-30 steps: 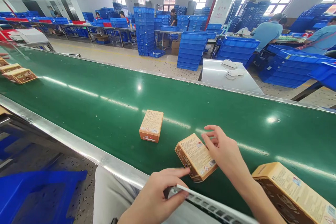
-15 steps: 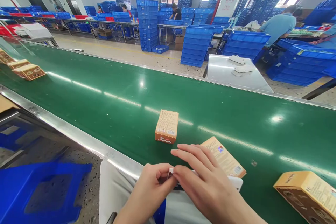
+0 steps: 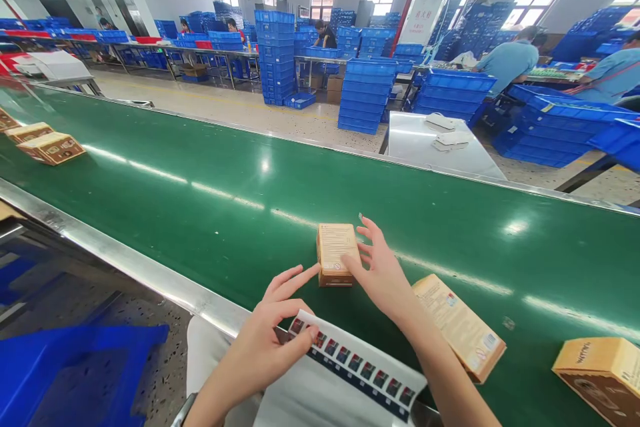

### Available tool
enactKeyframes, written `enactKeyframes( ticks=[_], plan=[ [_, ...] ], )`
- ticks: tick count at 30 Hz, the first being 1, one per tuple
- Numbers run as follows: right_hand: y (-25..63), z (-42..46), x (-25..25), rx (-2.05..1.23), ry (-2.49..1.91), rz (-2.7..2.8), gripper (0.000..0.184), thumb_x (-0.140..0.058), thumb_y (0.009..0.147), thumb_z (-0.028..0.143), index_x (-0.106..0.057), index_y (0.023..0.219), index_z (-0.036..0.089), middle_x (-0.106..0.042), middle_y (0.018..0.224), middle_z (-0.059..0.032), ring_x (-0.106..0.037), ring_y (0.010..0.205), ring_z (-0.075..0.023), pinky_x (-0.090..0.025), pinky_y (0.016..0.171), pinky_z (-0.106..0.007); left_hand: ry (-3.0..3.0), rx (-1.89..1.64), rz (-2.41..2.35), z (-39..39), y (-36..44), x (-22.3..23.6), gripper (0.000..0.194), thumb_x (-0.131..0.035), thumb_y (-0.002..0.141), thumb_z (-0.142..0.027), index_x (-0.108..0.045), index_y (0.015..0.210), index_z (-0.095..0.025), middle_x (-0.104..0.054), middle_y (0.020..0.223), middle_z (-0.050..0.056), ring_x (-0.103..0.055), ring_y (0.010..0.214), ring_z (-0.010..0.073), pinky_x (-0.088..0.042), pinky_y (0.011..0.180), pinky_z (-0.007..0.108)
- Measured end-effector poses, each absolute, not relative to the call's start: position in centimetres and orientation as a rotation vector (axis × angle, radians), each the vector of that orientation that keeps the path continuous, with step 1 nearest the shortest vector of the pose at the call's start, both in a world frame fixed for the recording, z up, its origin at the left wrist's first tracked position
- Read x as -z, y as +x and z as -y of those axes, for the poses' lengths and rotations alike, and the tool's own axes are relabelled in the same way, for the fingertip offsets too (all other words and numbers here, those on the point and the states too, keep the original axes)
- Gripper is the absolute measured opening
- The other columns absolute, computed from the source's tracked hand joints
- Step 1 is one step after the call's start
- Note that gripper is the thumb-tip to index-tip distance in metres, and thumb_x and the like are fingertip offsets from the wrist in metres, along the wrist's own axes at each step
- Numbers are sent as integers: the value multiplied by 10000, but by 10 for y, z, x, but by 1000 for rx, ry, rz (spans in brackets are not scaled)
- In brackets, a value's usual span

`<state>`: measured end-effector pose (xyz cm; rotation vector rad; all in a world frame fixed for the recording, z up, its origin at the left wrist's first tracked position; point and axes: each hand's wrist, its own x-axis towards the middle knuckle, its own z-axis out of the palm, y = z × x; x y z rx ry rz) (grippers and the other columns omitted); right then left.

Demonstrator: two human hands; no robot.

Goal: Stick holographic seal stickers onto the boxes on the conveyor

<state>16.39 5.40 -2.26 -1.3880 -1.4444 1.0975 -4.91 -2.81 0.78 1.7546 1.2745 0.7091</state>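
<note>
Wide green belt [image 3: 200, 213]: the tan-and-brown cardboard box [image 3: 337, 240] sits toward its near edge. Looks light but stiff, so I'd grip opposite sides. Right hand [image 3: 383, 280] is spread, thumb on top. Left hand [image 3: 260, 340] pinches the glossy white sticker sheet [image 3: 363, 348]; probably floppy, take its end.

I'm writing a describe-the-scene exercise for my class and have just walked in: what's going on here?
The person's left hand grips a printed strip, with a finger stretched to one side of a small box on a green surface. The right hand is at that box's other side, thumb over its top. Another box lies beside the right forearm; more boxes sit at the far left.
</note>
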Motion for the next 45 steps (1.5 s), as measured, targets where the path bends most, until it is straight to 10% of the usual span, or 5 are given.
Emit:
enactKeyframes(
  ticks=[12, 32, 39, 45],
  plan=[
    [193, -76, 21, -1244, -1372, 1165, 386, -740, 705, 566, -658, 756, 193, -695, 1224, -125, -680, 1018, -288, -541, 825, -375, 1723, -647, -1063, 4, -22, 9, 101, -642, 873, -213, -730, 826, -232, -429, 1579, 11, -284, 1515, 294, -284, 1232, 441],
    [213, -50, 23, -937, -1593, 1218, 321, -670, 779, 532, -613, 805, 217, -732, 1013, -126, -681, 913, -297, -515, 821, -436, 1725, -556, -905, 5, 17, 3, 170, -634, 801, -86, -737, 768, -217, -375, 1602, -30, -253, 1524, 280, -270, 1248, 420],
    [229, -51, 24, -785, -1673, 1210, 661, -649, 815, 521, -407, 1326, 179, -732, 994, -100, -706, 862, -262, -549, 773, -397, 1730, -539, -843, 8, 29, 2, 156, -637, 787, -88, -727, 739, -207, -388, 1599, 0, -310, 1505, 284, -285, 1233, 402],
    [264, -70, 17, -726, -1759, 1297, 368, -599, 822, 423, -575, 1109, 194, -748, 829, -69, -710, 724, -263, -533, 718, -414, 1607, -569, -982, 14, 19, 2, 116, -631, 869, -205, -723, 799, -200, -681, 1341, 64, -640, 1213, 267, -498, 989, 323]
  ],
)
